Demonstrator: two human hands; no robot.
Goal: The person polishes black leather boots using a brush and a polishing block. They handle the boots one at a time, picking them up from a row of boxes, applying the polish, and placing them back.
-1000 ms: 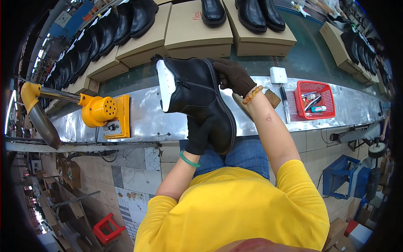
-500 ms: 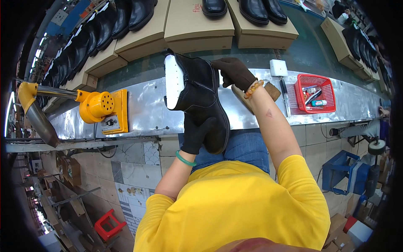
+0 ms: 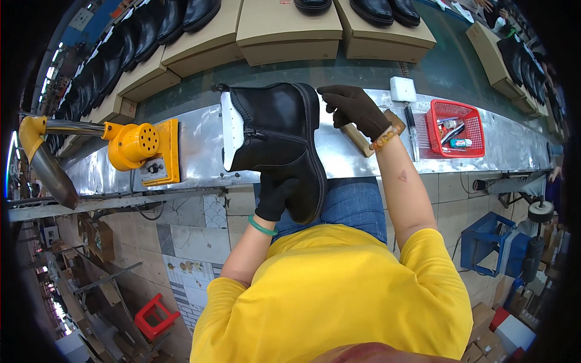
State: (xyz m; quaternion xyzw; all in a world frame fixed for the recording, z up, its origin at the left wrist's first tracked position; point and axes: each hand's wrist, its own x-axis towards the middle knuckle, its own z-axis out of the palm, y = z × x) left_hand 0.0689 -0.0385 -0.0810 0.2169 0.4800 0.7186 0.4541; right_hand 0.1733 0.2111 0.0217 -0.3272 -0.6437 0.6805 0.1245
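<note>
A black ankle boot (image 3: pixel 275 142) with a side zipper and white card lining in its shaft opening lies on its side in the air, in front of the metal bench. My left hand (image 3: pixel 275 195), in a black glove, grips it round the forefoot; part of the hand is hidden by the boot. The sole edge faces right. Close to the heel is my right hand (image 3: pixel 357 111) in a dark brown glove, its index finger stretched toward the heel and the other fingers loosely bent, with nothing visible in them. A tan block (image 3: pixel 358 140) lies on the bench beneath the right hand.
On the metal bench (image 3: pixel 206 151) stand a yellow hot-air machine (image 3: pixel 136 147) at left and a red basket (image 3: pixel 433 130) of small items at right. A knife-like tool (image 3: pixel 412 136) and white block (image 3: pixel 402 89) lie between. Shoe boxes (image 3: pixel 290 45) with black shoes line the far side.
The boot has turned and tilted, so more of its side and heel shows, and its shaft has shifted left. My right hand has moved right, off the sole edge.
</note>
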